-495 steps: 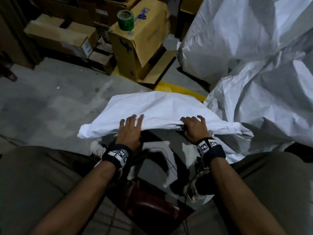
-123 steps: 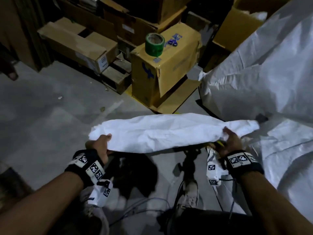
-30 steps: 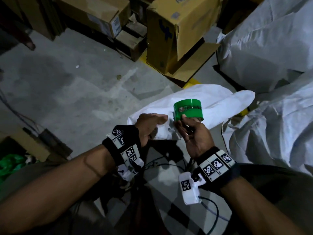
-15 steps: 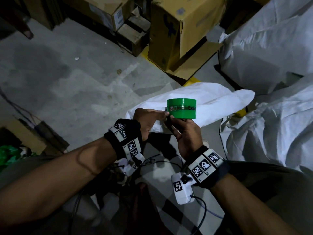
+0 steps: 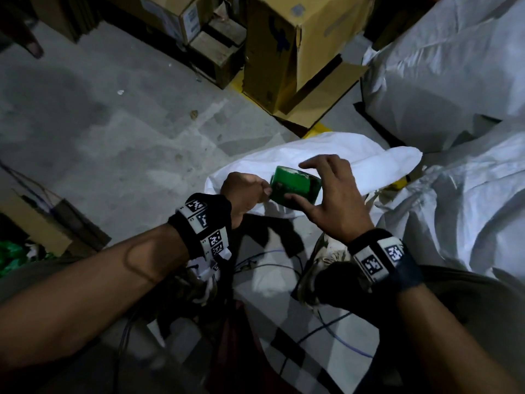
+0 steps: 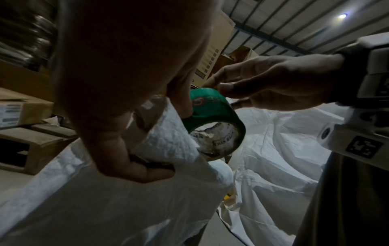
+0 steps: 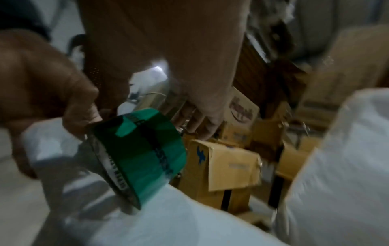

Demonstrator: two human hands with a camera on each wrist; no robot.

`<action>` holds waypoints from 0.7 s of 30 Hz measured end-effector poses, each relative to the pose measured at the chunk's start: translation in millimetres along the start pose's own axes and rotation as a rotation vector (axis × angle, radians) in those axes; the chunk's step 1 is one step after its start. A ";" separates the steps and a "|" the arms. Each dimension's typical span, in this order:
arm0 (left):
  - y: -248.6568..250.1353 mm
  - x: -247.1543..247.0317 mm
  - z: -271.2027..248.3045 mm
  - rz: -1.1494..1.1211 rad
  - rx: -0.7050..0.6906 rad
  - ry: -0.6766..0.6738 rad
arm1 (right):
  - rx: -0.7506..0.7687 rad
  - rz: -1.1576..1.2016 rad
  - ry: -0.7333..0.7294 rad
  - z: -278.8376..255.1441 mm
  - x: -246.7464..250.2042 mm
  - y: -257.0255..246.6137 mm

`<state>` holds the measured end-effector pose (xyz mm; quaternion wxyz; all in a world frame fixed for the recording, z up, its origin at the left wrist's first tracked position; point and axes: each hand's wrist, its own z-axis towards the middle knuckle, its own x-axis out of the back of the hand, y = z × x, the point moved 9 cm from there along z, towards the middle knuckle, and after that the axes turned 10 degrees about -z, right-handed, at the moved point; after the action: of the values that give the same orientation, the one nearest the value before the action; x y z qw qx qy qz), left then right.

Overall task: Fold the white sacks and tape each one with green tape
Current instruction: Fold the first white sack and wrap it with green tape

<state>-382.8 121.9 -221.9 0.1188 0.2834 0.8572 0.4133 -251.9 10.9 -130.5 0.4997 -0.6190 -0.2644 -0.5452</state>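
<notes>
Two hands: both work at one roll, just above the rolled sack
Left hand (image 5: 244, 191): fingers curled round the near end of the folded white sack (image 5: 326, 157), thumb and forefinger also pinching at the left edge of the green tape roll (image 5: 295, 187); whether they have the free end of the tape I cannot tell
Right hand (image 5: 332, 200): thumb under the roll and fingers arched over its top, forefinger stretched out straight beyond it; a loose grasp, not a clench
Tape roll: between the two sets of fingertips, tilted, its core facing the left wrist camera (image 6: 212, 116)
Sack: a long bundle running away from the left fingers to beyond the right fingertips, its far end unheld
Step in hand: probably starting the tape onto the sack near the left fingers
Risk, bundle: it may spring open beyond the right fingertips, since only the left fingers hold it
Risk, tape: the free end may fold back and stick to itself if pulled without tension
Risk, roll: it may slip from the light right grasp when the tape is drawn
Surroundings: cardboard box (image 5: 292, 52) and loose white sacks (image 5: 460, 200) lie well beyond the fingers
</notes>
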 end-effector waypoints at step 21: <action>-2.1 -15.9 -10.1 -0.063 -0.207 -0.118 | -0.393 -0.069 -0.348 6.1 -41.3 31.8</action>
<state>-375.1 105.1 -217.6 0.2105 0.2665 0.8098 0.4784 -232.6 14.0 -179.2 0.2981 -0.7793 -0.2566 -0.4879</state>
